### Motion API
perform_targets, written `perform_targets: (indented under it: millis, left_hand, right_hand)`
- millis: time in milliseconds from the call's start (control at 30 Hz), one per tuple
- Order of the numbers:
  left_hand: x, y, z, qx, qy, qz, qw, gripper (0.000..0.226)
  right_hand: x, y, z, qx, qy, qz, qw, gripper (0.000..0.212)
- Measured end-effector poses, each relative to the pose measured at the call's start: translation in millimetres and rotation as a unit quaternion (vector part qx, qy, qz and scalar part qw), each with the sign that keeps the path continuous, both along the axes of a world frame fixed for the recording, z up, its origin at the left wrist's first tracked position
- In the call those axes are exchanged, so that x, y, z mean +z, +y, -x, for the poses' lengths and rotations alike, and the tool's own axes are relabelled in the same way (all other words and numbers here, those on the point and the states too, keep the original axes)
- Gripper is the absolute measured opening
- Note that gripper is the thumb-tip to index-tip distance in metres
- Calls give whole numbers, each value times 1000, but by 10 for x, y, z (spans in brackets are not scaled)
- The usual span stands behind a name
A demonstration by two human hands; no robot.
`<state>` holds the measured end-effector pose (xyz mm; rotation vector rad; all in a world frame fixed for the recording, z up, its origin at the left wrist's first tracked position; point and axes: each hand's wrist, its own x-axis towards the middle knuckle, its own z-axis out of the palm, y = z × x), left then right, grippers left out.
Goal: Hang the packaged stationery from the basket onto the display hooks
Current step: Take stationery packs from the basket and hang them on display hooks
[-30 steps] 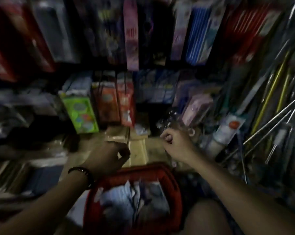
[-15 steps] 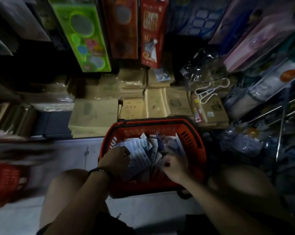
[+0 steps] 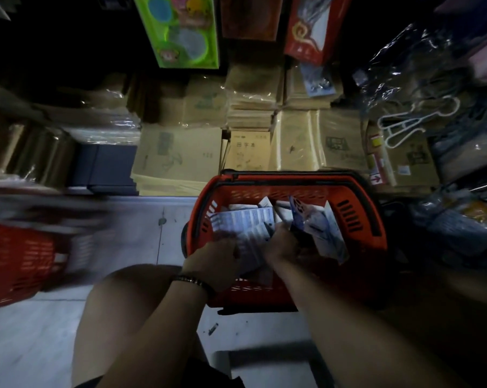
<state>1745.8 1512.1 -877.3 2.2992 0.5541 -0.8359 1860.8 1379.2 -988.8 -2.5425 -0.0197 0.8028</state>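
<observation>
A red plastic basket (image 3: 357, 217) sits on the floor in front of me, filled with several white and blue stationery packages (image 3: 245, 219). Both my hands are down inside it. My left hand (image 3: 214, 261), with a dark bracelet on its wrist, grips the near edge of a white package. My right hand (image 3: 284, 245) has its fingers curled among the packages beside a blue-printed pack (image 3: 298, 214); exactly what it holds is hidden. No display hooks show in this view.
Stacks of brown kraft notebooks (image 3: 178, 158) lie on the low shelf behind the basket. A green toy pack (image 3: 180, 29) and a red pack (image 3: 309, 29) hang above. Another red basket (image 3: 15, 261) stands at the left. White plastic hangers (image 3: 404, 124) lie at the right.
My view dropped from the hanging display to the basket. Both hands came down from the shelf into the basket and now dig among the packages.
</observation>
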Motion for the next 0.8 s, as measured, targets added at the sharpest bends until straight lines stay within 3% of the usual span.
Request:
perform_targets:
  millis: [267, 400, 500, 667, 800]
  left_hand:
    - [-174, -3, 16, -15, 23, 16, 999, 43]
    - [-157, 8, 28, -9, 26, 23, 999, 50]
    - [-118, 12, 43, 1, 22, 20, 1000, 50]
    - [-57, -50, 25, 6, 33, 30, 999, 47]
    - [31, -109, -13, 28, -19, 38, 999, 53]
  right_hand:
    - [-42, 18, 49, -9, -35, 23, 999, 62]
    - [3, -89, 127, -16, 4, -86, 996, 38]
    - [102, -210, 156, 0, -39, -140, 989, 20]
    - [297, -382, 121, 29, -70, -178, 981, 23]
    - [492, -478, 34, -46, -97, -204, 973, 11]
